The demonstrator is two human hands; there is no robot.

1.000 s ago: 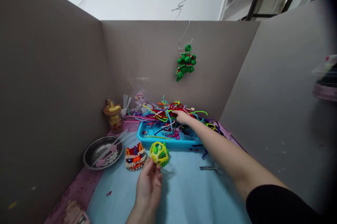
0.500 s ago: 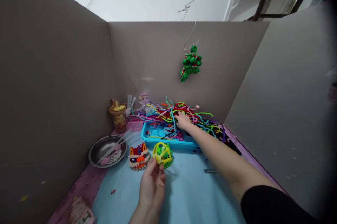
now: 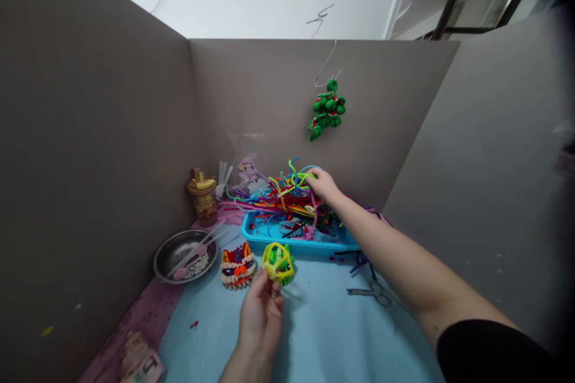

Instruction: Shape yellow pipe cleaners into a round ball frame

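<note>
My left hand (image 3: pixel 262 314) pinches a yellow pipe-cleaner frame (image 3: pixel 269 249), open like a small cage, above the blue mat (image 3: pixel 314 335). Just behind the frame is a green pipe-cleaner piece (image 3: pixel 288 258), partly hidden by it; I cannot tell whether they touch. At the back, my right hand (image 3: pixel 322 184) grips several pipe cleaners (image 3: pixel 297 181), lime green and blue among them, over the tangled pile. Beneath the pile lies a blue tray (image 3: pixel 287 244) with small coloured bits in it. A red, orange and cream pipe-cleaner piece (image 3: pixel 238 269) stands left of the yellow frame.
On the left are a steel bowl (image 3: pixel 162 272) with white beads and pink scoops, and a lidded cup (image 3: pixel 204 200). Long-nosed metal pliers or scissors (image 3: pixel 371 293) lie under my right forearm. A green ornament (image 3: pixel 327 110) hangs on the grey back panel (image 3: pixel 260 89).
My right hand has risen and moved slightly right, lifting pipe cleaners out of the pile. The pile's right side has shifted, showing more of the tray. My left hand stays almost still.
</note>
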